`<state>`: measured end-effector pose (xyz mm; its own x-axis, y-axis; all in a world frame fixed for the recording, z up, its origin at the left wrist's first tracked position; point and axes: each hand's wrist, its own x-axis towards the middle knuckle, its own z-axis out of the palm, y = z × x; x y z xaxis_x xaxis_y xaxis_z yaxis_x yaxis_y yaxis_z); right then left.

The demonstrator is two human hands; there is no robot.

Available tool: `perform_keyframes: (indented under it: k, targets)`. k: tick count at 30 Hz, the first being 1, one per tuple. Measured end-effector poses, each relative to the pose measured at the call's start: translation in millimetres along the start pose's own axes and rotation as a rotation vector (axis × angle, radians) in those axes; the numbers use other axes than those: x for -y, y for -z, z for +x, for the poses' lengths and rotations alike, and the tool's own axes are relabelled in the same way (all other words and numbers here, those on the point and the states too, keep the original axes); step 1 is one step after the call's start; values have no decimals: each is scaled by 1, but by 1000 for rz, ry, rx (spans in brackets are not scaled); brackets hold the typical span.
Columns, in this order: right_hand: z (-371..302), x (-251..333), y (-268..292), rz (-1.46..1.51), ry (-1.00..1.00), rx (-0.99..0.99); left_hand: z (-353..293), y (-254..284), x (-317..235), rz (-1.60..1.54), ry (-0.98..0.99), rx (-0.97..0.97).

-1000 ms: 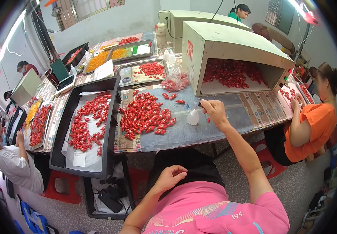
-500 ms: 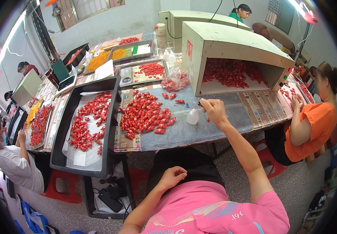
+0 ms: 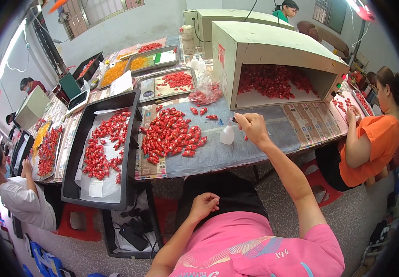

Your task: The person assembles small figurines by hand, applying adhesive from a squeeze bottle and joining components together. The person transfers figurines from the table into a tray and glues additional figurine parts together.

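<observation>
My right hand (image 3: 253,129) is closed in a pinch beside the nozzle of a small white squeeze bottle (image 3: 227,135), which stands upright on the blue-grey table covering. A small dark bit shows at the fingertips, too small to name. My left hand (image 3: 204,206) rests over my lap with its fingers curled in; whatever they may hold is hidden. Left of the bottle lies a heap of small red, glossy pieces (image 3: 169,136) with light markings. A few loose red pieces (image 3: 212,117) lie between the heap and the bottle.
A deep black tray (image 3: 132,152) with more red pieces stands at the left. Behind the bottle is a cream open-fronted box (image 3: 273,46) with red pieces inside. A clear bag (image 3: 206,93) and a metal tray (image 3: 139,90) lie farther back. Co-workers sit left and right.
My right hand and the bottle keep nearly the same place on the table; the pinch at the nozzle has shifted slightly. My left hand stays curled over my lap. The whole view has tilted slightly.
</observation>
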<state>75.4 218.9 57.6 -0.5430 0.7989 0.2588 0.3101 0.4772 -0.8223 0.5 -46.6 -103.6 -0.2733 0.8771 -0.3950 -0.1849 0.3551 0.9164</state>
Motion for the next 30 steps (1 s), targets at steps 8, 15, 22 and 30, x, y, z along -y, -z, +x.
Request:
perform_keyframes:
  k: [8,15,22,30]
  targets:
    - [3,3,1,-45,51,-17,0,-1,3,11,-19,-32]
    - [31,-17,5,101,-63,247,-5,-2,-6,32,-9,-15]
    - [64,-39,-3,258,-171,496,-18,14,-82,244,-237,84]
    - [72,-29,-15,405,-115,603,92,50,-191,421,-659,-351]
